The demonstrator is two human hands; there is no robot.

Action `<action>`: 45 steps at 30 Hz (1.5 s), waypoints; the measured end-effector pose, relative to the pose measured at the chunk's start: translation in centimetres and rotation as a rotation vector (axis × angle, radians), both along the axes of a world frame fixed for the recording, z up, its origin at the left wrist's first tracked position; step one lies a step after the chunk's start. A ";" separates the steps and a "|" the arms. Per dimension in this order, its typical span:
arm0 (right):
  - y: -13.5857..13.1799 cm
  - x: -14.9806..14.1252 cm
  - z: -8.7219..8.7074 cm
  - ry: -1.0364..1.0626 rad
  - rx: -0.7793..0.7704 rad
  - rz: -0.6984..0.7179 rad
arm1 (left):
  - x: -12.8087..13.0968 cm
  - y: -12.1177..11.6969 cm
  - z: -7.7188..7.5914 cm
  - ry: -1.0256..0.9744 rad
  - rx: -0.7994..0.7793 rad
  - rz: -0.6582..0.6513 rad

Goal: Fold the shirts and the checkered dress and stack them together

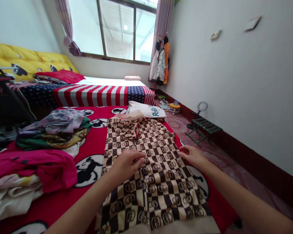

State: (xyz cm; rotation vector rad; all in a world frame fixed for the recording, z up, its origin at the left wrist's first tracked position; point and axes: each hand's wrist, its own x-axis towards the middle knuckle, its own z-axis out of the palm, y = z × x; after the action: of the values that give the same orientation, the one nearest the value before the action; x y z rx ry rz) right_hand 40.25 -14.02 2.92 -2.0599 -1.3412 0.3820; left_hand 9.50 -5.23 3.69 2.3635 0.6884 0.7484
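Observation:
A brown-and-cream checkered shirt [161,177] with a round printed motif lies spread out in front of me. Its collar end, with a red-edged neck opening, points away from me, and a plain beige band runs along the near edge. Over the middle of the shirt is my left hand [130,165], fingers loosely bent and thumb apart, holding nothing. My right hand [194,157] is at the shirt's right edge with its fingers slightly apart; whether the fingertips touch the cloth I cannot tell.
Under the shirt is a red blanket [91,175] with black-and-white monkey prints. Heaped clothes [56,130] and a pink garment [51,167] lie at left. A white plastic bag [146,110] sits beyond the shirt. On the right floor stands a green folding stool [206,125].

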 end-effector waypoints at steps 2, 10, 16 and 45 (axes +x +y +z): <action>2.4 0.5 -0.5 0.138 0.041 -0.049 | -0.1 0.3 -0.7 -0.021 -0.005 0.004; 11.0 0.4 -0.4 0.518 0.131 -0.272 | -0.6 2.3 -3.5 -0.193 -0.069 0.209; 13.9 -0.5 -0.3 0.618 0.307 -0.340 | -0.7 2.8 -3.8 -0.252 -0.189 0.238; -8.5 -7.6 0.6 -0.341 -0.170 0.338 | -1.2 4.3 -3.4 -0.689 -0.886 0.262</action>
State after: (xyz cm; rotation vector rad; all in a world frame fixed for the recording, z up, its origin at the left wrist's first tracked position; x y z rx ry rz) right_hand 32.69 -22.49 3.51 -2.1013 -1.9330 0.3042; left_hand 8.32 -0.96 0.32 1.1325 0.7945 1.0171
